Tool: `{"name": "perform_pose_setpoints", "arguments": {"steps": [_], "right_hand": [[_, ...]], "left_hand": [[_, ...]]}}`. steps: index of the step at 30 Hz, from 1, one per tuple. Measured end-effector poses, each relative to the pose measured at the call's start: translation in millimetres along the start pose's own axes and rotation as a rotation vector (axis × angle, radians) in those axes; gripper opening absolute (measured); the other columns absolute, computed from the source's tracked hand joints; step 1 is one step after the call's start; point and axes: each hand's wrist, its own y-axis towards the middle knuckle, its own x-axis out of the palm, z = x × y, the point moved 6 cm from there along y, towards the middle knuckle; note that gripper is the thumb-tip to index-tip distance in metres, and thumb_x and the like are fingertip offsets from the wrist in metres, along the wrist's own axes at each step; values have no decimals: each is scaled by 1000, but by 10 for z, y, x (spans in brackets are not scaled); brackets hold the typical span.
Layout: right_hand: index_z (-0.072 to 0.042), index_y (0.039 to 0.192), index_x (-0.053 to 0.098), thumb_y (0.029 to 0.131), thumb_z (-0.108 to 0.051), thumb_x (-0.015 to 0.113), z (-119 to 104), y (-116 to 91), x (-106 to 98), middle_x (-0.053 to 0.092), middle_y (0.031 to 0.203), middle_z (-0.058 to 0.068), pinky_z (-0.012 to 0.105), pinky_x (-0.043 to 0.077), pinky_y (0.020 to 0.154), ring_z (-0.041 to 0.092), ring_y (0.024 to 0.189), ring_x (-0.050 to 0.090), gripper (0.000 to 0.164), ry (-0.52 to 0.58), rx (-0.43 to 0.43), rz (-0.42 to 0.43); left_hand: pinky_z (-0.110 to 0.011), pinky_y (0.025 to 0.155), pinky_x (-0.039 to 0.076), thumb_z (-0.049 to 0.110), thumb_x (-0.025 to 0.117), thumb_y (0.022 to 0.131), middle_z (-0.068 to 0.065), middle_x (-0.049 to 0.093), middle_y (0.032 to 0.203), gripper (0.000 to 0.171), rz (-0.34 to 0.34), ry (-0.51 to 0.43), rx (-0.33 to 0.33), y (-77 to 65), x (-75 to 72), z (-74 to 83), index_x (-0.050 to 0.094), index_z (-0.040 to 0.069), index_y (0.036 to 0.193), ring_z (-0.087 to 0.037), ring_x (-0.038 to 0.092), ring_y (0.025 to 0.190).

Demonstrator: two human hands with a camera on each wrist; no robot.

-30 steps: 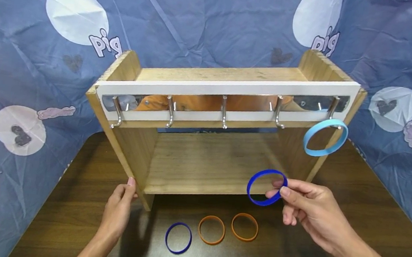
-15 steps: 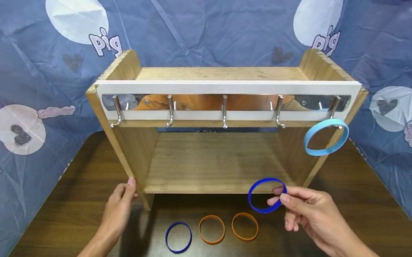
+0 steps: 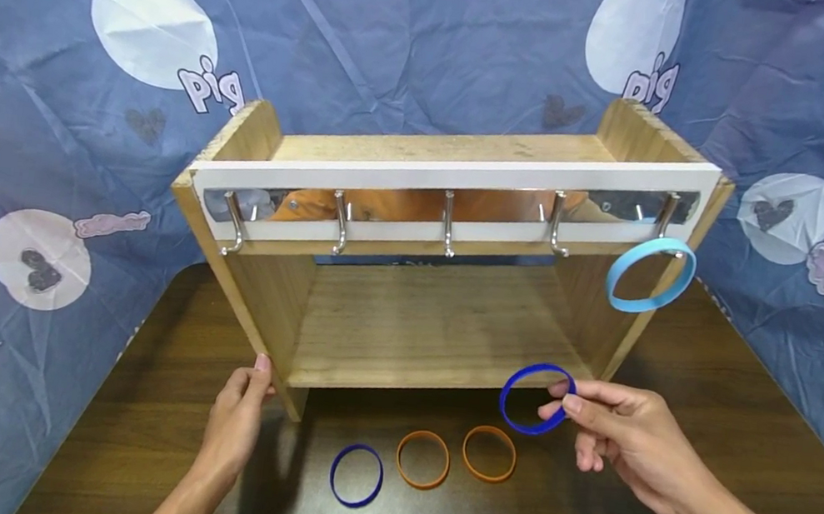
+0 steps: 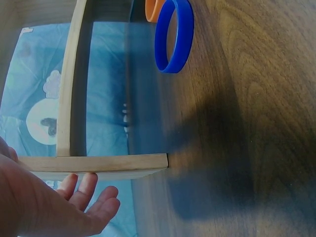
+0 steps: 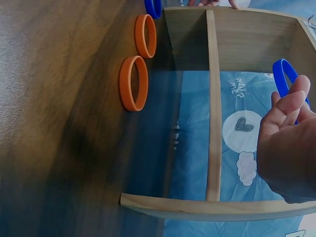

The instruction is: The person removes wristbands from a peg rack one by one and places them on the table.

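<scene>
My right hand (image 3: 634, 444) pinches a dark blue silicone wristband (image 3: 504, 405) between thumb and fingers, in front of the wooden shelf's lower board. The same blue band (image 5: 280, 79) shows in the right wrist view. With thumb in front and fingers on the outer side, my left hand (image 3: 232, 418) grips the left side panel of the wooden shelf (image 3: 405, 323) near its foot. A light blue wristband (image 3: 615, 280) hangs from the rightmost of several metal hooks (image 3: 448, 223) on the white-edged rail. On the table lie another dark blue wristband (image 3: 354, 504) and two orange wristbands (image 3: 420, 486) (image 3: 485, 477).
The shelf stands on a dark wood-grain table (image 3: 137, 429). Behind it hangs a blue cloth (image 3: 419, 48) with pig prints, which also covers the sides. The shelf's upper board (image 3: 438, 149) lies between two raised side panels.
My right hand has moved down and slightly to the right, carrying the dark blue wristband lower, away from the hook rail. My left hand and the bands on the table have stayed put.
</scene>
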Motion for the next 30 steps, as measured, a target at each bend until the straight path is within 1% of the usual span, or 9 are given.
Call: {"name": "perform_pose_setpoints", "arguments": {"steps": [6,12,18,21,25,28,30], "right_hand": [[-2,121,62,100,-5,48,44,-10,-31,72,103,9,21,48,51,7,57,60,25,-6,22,-2],[-3,120,63,99,-7,52,116,-3,-61,72,102,11,22,48,49,6,55,59,24,-31,68,3],[1,121,62,98,-9,54,187,-9,-81,71,103,15,24,48,49,6,54,58,26,-62,104,5],[3,120,62,98,-10,56,206,-14,-99,71,103,16,25,48,49,6,53,58,26,-96,121,17],[-1,117,65,97,-14,58,245,-26,-136,71,101,13,24,46,47,6,52,57,25,-149,165,32],[-3,116,66,97,-15,57,285,-30,-162,72,101,11,24,43,47,6,52,57,24,-174,185,21],[-1,118,65,98,-15,57,311,-27,-182,72,101,11,23,43,47,7,52,57,26,-185,193,13]], "left_hand": [[-45,93,31,59,26,100,-22,55,119,64,-6,-4,2,-4,-2,7,50,1,113,-34,46,118],[-45,92,31,58,26,100,-22,55,119,64,-4,4,3,-5,-4,6,50,1,112,-34,46,117],[-44,91,32,59,26,100,-21,55,119,64,-1,9,0,-7,-5,-2,50,1,112,-34,46,115],[-44,91,32,59,26,100,-21,55,119,64,-3,9,-5,-9,-5,-7,50,1,112,-34,46,115],[-44,91,31,60,26,100,-21,55,119,64,-2,7,-6,-9,-4,-9,50,2,112,-33,46,115],[-44,92,31,59,26,100,-21,55,120,64,-3,3,-6,-7,-3,-8,50,1,112,-34,46,116],[-44,92,31,60,26,100,-21,55,120,64,-6,0,-6,-5,-2,-8,50,1,113,-34,46,117]]}}
